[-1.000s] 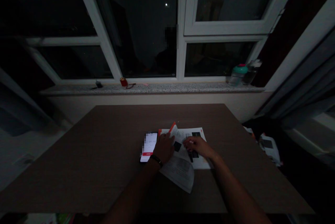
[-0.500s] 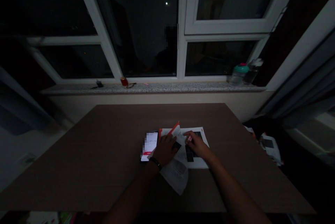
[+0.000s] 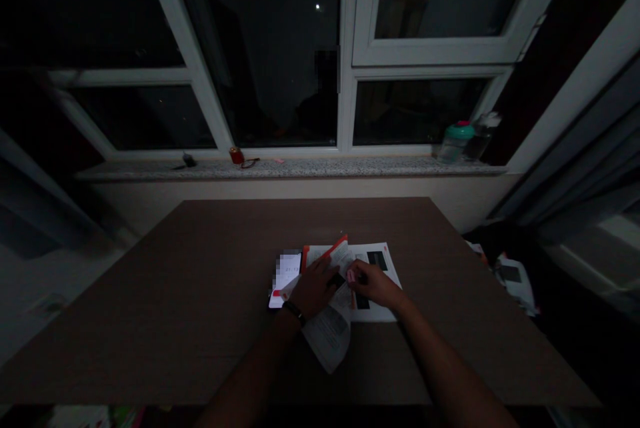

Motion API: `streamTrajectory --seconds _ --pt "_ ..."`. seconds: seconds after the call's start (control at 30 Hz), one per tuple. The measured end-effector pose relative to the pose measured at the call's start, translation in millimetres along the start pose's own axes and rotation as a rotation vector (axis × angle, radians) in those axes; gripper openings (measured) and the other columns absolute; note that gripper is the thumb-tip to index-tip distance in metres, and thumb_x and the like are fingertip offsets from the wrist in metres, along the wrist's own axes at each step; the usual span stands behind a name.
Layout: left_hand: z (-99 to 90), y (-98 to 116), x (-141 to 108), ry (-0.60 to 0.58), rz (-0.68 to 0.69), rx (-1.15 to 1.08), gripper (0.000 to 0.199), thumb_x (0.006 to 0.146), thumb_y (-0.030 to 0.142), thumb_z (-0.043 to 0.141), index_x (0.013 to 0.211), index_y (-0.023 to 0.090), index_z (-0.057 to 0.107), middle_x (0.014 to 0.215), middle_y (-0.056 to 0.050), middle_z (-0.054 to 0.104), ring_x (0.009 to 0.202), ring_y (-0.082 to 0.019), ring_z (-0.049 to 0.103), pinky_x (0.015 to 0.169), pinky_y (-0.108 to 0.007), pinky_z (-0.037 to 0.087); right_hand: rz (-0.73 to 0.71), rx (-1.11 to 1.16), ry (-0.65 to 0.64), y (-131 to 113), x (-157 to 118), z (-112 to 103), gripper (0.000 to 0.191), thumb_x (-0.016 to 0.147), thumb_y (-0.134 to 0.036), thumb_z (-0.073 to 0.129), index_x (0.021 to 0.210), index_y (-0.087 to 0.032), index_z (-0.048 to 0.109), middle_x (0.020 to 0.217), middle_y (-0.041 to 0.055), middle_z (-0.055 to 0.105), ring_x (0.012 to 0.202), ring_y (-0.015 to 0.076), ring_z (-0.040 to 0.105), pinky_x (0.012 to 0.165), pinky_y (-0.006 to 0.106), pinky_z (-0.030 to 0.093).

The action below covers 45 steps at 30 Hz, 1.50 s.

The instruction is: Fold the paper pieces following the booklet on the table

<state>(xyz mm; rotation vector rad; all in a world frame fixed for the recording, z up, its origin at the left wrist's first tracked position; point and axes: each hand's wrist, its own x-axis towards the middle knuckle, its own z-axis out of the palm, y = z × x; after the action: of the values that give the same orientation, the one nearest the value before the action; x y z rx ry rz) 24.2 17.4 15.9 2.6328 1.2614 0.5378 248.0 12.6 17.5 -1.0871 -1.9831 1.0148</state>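
An open book (image 3: 385,311) with printed pages and red-orange edges lies on the brown table (image 3: 210,301). One of its pages (image 3: 331,343) is turned up at an angle, its lower corner hanging over the front of the book. My left hand (image 3: 311,289) lies on that page with its fingers stretched out, a dark band at the wrist. Beside it, my right hand (image 3: 377,287) is closed in a pinch on a small pink object (image 3: 351,275) against the page; its kind is unclear. A lit phone (image 3: 287,275) sits left of the book, partly under the page.
Behind the table runs a speckled windowsill (image 3: 310,167). On it stand a small red jar (image 3: 236,155), a dark little bottle (image 3: 189,160) and a clear bottle with a teal lid (image 3: 456,141). White items (image 3: 520,285) lie beyond the table's right edge.
My right hand has shifted slightly left, bringing the pink object to the raised page. The page's lower corner has swung left. My left hand stays almost in place.
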Motion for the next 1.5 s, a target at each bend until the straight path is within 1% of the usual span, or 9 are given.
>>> streamTrajectory --seconds 0.23,0.37,0.5,0.83,0.93,1.07,1.27,1.4,1.5 --pt "-1.8 2.0 -0.3 0.001 0.008 -0.022 0.046 0.086 0.020 0.059 0.131 0.024 0.051 0.145 -0.009 0.041 0.134 -0.028 0.038 0.110 -0.048 0.036 -0.075 -0.082 -0.046 -2.1 -0.4 -0.3 0.008 0.078 -0.014 0.061 0.080 -0.019 0.056 0.077 -0.0019 0.056 0.072 0.0138 0.052 0.065 0.023 0.039" --pt "-1.0 1.5 -0.4 -0.007 -0.005 -0.010 0.048 0.085 0.020 0.061 0.132 0.023 0.051 0.145 -0.009 0.041 0.135 -0.029 0.037 0.111 -0.047 0.035 -0.094 -0.268 0.028 3.6 5.7 -2.4 0.016 0.074 -0.015 0.069 0.072 -0.019 0.053 0.078 -0.0009 0.053 0.079 0.0160 0.050 0.070 0.025 0.037" --pt "-0.1 -0.6 -0.1 -0.032 -0.006 0.009 0.050 0.085 0.021 0.063 0.133 0.022 0.051 0.145 -0.011 0.040 0.135 -0.029 0.036 0.111 -0.046 0.034 -0.020 -0.383 0.123 13.9 15.7 -4.4 0.017 0.074 -0.017 0.069 0.072 -0.019 0.053 0.079 -0.0002 0.054 0.080 0.0170 0.049 0.072 0.026 0.035" --pt "1.5 -4.0 -1.3 -0.008 0.012 -0.025 0.047 0.085 0.022 0.061 0.131 0.024 0.051 0.146 -0.009 0.039 0.134 -0.029 0.037 0.110 -0.048 0.034 0.063 -0.380 0.343 30.0 30.2 -5.0 0.013 0.078 -0.021 0.063 0.070 -0.019 0.052 0.075 0.0004 0.056 0.076 0.0172 0.051 0.070 0.026 0.036" --pt "-0.5 -2.2 -1.2 -0.010 0.017 -0.032 0.047 0.083 0.019 0.061 0.130 0.023 0.052 0.145 -0.010 0.042 0.133 -0.029 0.038 0.110 -0.048 0.035 0.069 -0.221 0.316 29.5 23.7 -4.9 0.004 0.080 -0.022 0.059 0.082 -0.020 0.056 0.076 -0.0010 0.057 0.072 0.0158 0.053 0.066 0.025 0.038" --pt "-4.2 0.3 -1.9 -0.010 0.053 -0.080 0.047 0.081 0.018 0.062 0.127 0.023 0.054 0.140 -0.008 0.047 0.132 -0.026 0.040 0.110 -0.046 0.035 0.100 -0.082 0.272 24.8 13.7 -5.5 0.024 0.080 -0.025 0.060 0.104 -0.022 0.055 0.081 -0.0017 0.061 0.073 0.0159 0.057 0.067 0.025 0.042" --pt "-6.2 1.7 -4.0 -0.005 0.105 -0.112 0.043 0.078 0.020 0.064 0.121 0.024 0.058 0.136 -0.007 0.052 0.127 -0.026 0.045 0.106 -0.045 0.037 -0.016 -0.162 0.084 12.9 5.8 -3.3 0.023 0.079 -0.017 0.057 0.102 -0.022 0.058 0.087 0.0004 0.061 0.077 0.0158 0.057 0.070 0.025 0.042" --pt "-8.9 3.5 -3.4 -0.014 0.106 -0.101 0.042 0.077 0.020 0.065 0.119 0.023 0.060 0.134 -0.008 0.053 0.126 -0.025 0.044 0.105 -0.043 0.036 -0.045 -0.285 0.088 10.8 7.6 -1.9 0.028 0.078 -0.012 0.057 0.103 -0.022 0.059 0.096 0.0035 0.060 0.086 0.0177 0.057 0.079 0.028 0.042" --pt "-10.5 4.0 -2.8 -0.025 0.111 -0.095 0.043 0.077 0.021 0.066 0.119 0.022 0.060 0.134 -0.009 0.053 0.126 -0.026 0.044 0.106 -0.044 0.036 0.019 -0.367 0.110 11.4 13.8 -3.2 0.025 0.080 -0.013 0.055 0.103 -0.022 0.058 0.095 0.0039 0.061 0.089 0.0189 0.057 0.081 0.029 0.040"
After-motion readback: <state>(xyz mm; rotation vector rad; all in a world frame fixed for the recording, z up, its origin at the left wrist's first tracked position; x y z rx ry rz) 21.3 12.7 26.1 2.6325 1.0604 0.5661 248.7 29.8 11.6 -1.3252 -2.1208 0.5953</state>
